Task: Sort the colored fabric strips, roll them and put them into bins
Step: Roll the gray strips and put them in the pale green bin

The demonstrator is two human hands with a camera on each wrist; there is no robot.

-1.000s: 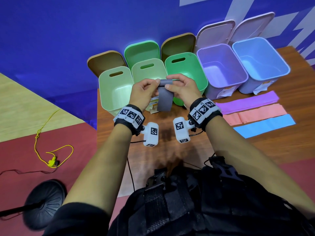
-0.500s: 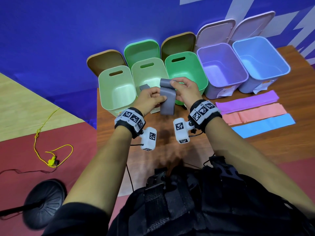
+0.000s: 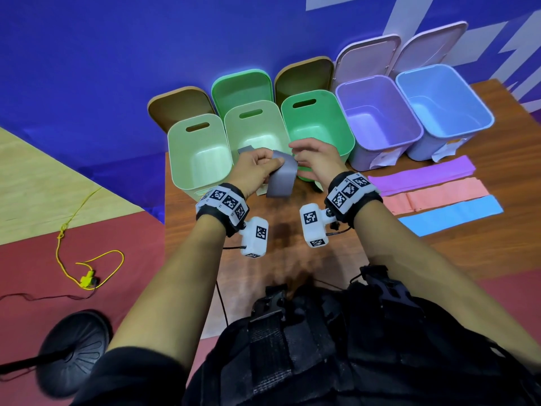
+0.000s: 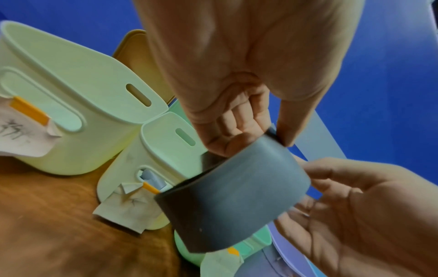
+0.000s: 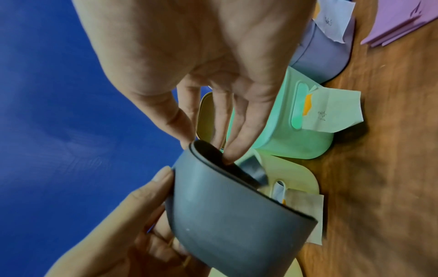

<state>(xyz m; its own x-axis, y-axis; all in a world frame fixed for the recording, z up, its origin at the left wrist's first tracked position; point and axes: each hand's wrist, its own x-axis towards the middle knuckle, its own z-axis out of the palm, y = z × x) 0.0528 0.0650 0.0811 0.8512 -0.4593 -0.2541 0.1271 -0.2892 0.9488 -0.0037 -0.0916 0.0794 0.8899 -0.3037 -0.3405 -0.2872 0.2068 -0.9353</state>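
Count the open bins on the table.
5, in one row along the far edge: pale green bin leftmost, second pale green bin, bright green bin, purple bin, blue bin rightmost. None seems hidden.

A blue wall (image 3: 117,68) with pale grey shapes (image 3: 409,16) is standing beyond my fingers. A brown wooden table (image 3: 483,259) is lying beneath them. Left of them, tan and red floor (image 3: 44,230) is showing, with a black round stand base (image 3: 73,350) and a yellow cord (image 3: 87,259) resting on it.
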